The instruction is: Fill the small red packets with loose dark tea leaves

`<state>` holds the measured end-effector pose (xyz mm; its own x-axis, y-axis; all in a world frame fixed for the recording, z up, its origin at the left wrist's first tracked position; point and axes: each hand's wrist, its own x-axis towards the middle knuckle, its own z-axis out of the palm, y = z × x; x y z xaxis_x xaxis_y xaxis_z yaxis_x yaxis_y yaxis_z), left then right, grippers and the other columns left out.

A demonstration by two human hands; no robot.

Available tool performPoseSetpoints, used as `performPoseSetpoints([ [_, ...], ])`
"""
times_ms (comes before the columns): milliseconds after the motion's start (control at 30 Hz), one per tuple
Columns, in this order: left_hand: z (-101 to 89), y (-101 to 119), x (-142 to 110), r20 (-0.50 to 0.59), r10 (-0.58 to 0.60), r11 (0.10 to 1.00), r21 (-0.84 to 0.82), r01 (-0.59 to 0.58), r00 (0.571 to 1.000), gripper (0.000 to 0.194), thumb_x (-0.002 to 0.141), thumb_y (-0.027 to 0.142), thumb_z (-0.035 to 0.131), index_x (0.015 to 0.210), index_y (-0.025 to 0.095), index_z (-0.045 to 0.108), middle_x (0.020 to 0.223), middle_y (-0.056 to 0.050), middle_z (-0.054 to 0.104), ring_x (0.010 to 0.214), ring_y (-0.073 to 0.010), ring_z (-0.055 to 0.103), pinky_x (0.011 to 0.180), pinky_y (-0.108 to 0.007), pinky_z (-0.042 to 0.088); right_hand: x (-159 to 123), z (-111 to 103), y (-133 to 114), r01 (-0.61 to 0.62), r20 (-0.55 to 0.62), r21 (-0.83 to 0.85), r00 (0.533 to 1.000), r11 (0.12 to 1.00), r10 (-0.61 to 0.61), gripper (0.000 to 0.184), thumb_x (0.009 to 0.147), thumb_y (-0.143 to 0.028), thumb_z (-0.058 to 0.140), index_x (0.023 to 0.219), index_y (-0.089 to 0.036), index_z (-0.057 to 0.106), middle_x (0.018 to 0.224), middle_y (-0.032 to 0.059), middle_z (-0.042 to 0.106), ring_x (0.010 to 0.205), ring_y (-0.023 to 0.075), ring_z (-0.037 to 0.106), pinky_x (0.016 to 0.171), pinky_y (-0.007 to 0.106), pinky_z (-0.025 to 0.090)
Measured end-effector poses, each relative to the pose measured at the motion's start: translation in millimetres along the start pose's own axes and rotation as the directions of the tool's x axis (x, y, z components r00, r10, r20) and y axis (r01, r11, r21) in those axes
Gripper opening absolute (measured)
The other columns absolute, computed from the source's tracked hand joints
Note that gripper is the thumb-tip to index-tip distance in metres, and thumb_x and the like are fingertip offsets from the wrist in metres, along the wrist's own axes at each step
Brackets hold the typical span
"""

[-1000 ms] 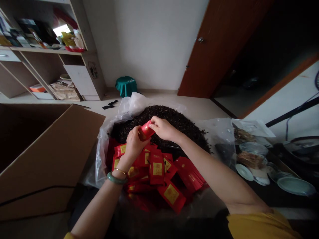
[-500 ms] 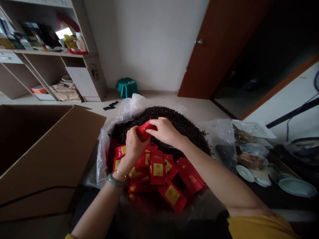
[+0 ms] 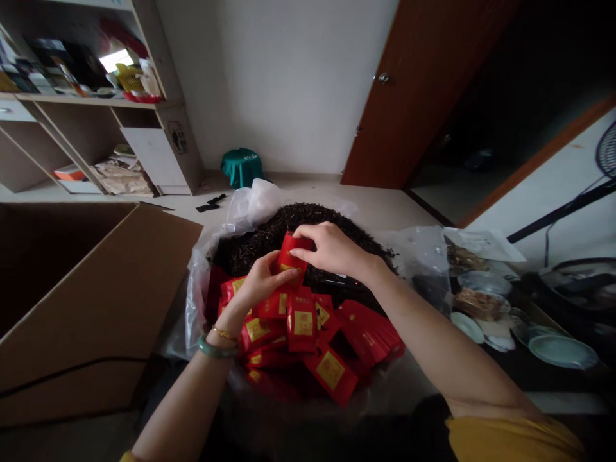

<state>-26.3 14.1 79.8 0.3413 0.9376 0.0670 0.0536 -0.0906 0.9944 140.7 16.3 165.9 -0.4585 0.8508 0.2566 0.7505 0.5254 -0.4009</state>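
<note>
Both hands hold one small red packet (image 3: 292,255) upright above the heap. My left hand (image 3: 265,277) is closed on its lower left side, the thumb across its front. My right hand (image 3: 332,249) pinches the packet near its upper right edge. Below lie several red packets with gold labels (image 3: 303,322), loosely piled. Beside them a row of flat red packets (image 3: 368,333) is fanned out under my right forearm. Dark dried tea leaves (image 3: 317,218) fill the clear plastic bag (image 3: 196,301) behind the packets. A thin dark tool (image 3: 337,282) with a small red light rests on the leaves.
A large open cardboard box (image 3: 96,301) stands at the left. On the right are a glass bowl (image 3: 484,289), pale lids (image 3: 563,351) and a fan (image 3: 607,151). Behind are a teal-covered stool or bin (image 3: 241,168), a shelf unit (image 3: 180,147) and a brown door (image 3: 409,96).
The packet has turned from tilted to more upright, with its front facing me. My left hand has shifted its hold lower, and the view has moved slightly.
</note>
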Motion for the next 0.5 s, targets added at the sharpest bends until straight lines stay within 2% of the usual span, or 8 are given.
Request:
performPoseSetpoints([
  [100, 2.7, 0.1, 0.1, -0.039, 0.045, 0.996, 0.080, -0.042, 0.998, 0.038, 0.064, 0.042, 0.077, 0.085, 0.015, 0.060, 0.069, 0.002, 0.061, 0.062, -0.0122, 0.055, 0.053, -0.021, 0.045, -1.5, 0.0, -0.2, 0.003, 0.043, -0.005, 0.999, 1.000, -0.003, 0.002, 0.083, -0.016, 0.061, 0.083, -0.018, 0.062, 0.078, 0.0027, 0.066, 0.074, 0.0151, 0.057, 0.070, 0.027, 0.040],
  [267, 6.7, -0.2, -2.7, 0.049, -0.005, 0.997, -0.070, 0.009, 0.999, 0.043, 0.069, 0.048, 0.073, 0.094, 0.014, 0.063, 0.079, -0.002, 0.066, 0.068, -0.0145, 0.059, 0.061, -0.023, 0.048, -5.4, 0.9, 2.3, 0.066, 0.074, 0.104, 0.995, 0.992, -0.074, 0.007, 0.083, -0.011, 0.058, 0.087, -0.017, 0.059, 0.081, 0.0022, 0.065, 0.075, 0.0140, 0.058, 0.068, 0.026, 0.042],
  [367, 11.3, -1.4, -5.6, 0.015, -0.034, 0.992, -0.122, 0.035, 0.999, 0.047, 0.067, 0.051, 0.073, 0.094, 0.013, 0.064, 0.080, -0.003, 0.068, 0.069, -0.0158, 0.061, 0.060, -0.024, 0.049, -7.5, 3.0, 2.2, 0.085, 0.000, 0.152, 0.996, 0.985, -0.086, 0.007, 0.082, -0.012, 0.061, 0.087, -0.016, 0.063, 0.088, 0.0035, 0.068, 0.078, 0.0134, 0.061, 0.073, 0.026, 0.045],
  [433, 14.3, -1.9, -7.2, -0.022, -0.038, 0.994, -0.105, 0.035, 0.999, 0.047, 0.064, 0.050, 0.076, 0.090, 0.013, 0.064, 0.078, -0.003, 0.068, 0.067, -0.0155, 0.060, 0.058, -0.024, 0.048, -8.7, 4.7, 1.1, 0.092, -0.056, 0.122, 0.995, 0.988, -0.086, 0.007, 0.081, -0.015, 0.063, 0.088, -0.016, 0.066, 0.092, 0.0050, 0.070, 0.083, 0.0150, 0.063, 0.078, 0.028, 0.046],
  [500, 16.5, -1.7, -8.1, -0.044, -0.033, 0.997, -0.077, 0.029, 0.999, 0.045, 0.061, 0.048, 0.079, 0.086, 0.013, 0.065, 0.073, -0.002, 0.067, 0.063, -0.0143, 0.059, 0.055, -0.023, 0.047, -9.7, 5.9, -0.9, 0.076, -0.052, 0.063, 0.996, 0.995, -0.072, 0.010, 0.082, -0.019, 0.064, 0.091, -0.016, 0.069, 0.088, 0.0050, 0.072, 0.082, 0.0168, 0.065, 0.082, 0.032, 0.045],
])
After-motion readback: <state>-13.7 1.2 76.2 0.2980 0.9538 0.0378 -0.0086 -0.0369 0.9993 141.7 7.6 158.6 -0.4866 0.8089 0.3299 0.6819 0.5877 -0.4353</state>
